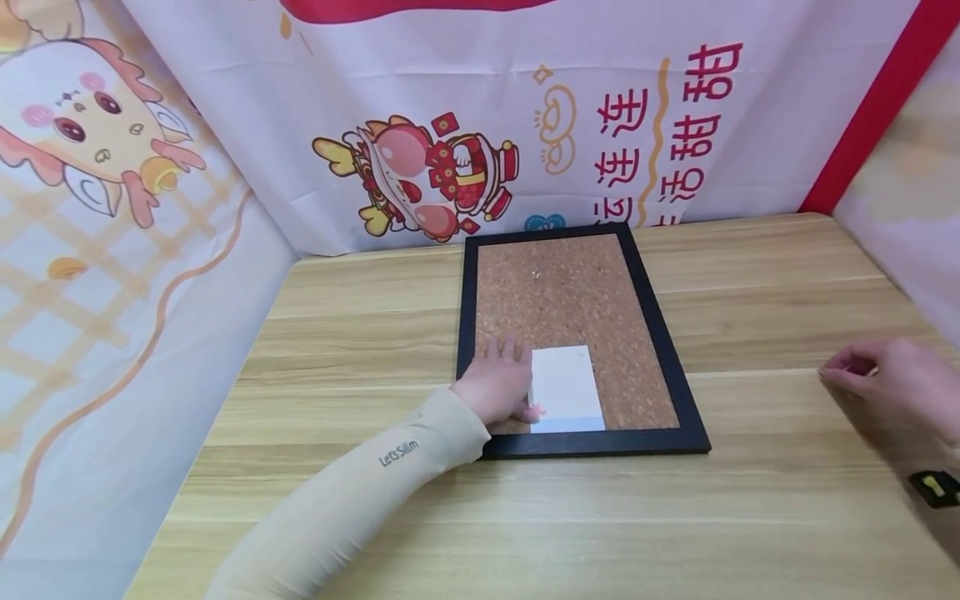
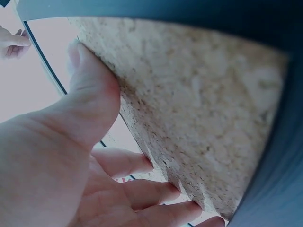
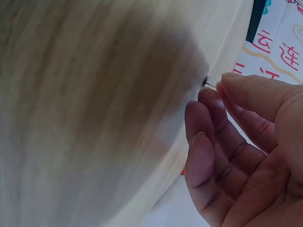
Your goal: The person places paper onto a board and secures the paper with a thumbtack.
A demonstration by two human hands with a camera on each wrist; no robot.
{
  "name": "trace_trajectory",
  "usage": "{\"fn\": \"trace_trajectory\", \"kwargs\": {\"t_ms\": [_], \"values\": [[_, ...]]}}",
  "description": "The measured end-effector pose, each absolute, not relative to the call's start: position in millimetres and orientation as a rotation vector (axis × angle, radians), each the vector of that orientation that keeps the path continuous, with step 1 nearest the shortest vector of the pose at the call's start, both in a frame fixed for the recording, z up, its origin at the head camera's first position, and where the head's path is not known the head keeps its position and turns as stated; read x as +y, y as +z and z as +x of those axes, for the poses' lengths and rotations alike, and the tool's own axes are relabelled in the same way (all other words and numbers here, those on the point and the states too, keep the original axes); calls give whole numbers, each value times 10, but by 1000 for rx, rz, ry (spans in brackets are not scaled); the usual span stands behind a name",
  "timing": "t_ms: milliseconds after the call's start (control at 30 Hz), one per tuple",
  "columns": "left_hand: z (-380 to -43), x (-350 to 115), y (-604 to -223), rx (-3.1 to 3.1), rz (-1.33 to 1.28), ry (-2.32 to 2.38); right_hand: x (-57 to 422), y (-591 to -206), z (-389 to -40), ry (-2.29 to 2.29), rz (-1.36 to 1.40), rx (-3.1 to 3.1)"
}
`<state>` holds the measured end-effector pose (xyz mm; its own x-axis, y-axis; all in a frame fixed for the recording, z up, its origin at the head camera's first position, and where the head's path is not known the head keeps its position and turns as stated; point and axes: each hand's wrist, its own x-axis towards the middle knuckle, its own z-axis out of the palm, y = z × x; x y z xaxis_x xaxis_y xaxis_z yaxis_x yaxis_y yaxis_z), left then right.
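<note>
A cork board (image 1: 510,308) in a black frame lies on the table, with a white sheet of paper (image 1: 566,383) on its lower part. My left hand (image 1: 498,383) rests on the board at the paper's left edge, fingers extended over the cork and the thumb on the paper's lower left corner. In the left wrist view the thumb (image 2: 97,90) and fingertips touch the surface. Off to the right of the board, my right hand (image 1: 900,379) is above the table. Between its thumb and index finger it pinches a thin pin (image 3: 209,84), its other fingers curled.
The wooden table (image 1: 337,358) extends around the board. A white printed cloth (image 1: 465,75) hangs behind it, close to the board's far edge. More printed cloth (image 1: 135,275) stands along the left side. A black strap piece (image 1: 933,489) is on the right wrist.
</note>
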<state>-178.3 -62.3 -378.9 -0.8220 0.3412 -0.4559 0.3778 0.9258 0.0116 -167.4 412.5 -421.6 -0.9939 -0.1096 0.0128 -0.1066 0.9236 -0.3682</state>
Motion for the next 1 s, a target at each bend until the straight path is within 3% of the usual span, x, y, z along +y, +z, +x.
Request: {"fn": "trace_trajectory", "kwargs": {"t_ms": [633,1000], "values": [[-1775,-706,-3784,2644,552,-112,4042,-4260,-1738,-452,-379,3127],[-1805,-643,-3816,2625,555,-113,4151,-4202,-1686,-480,-322,3144]]}}
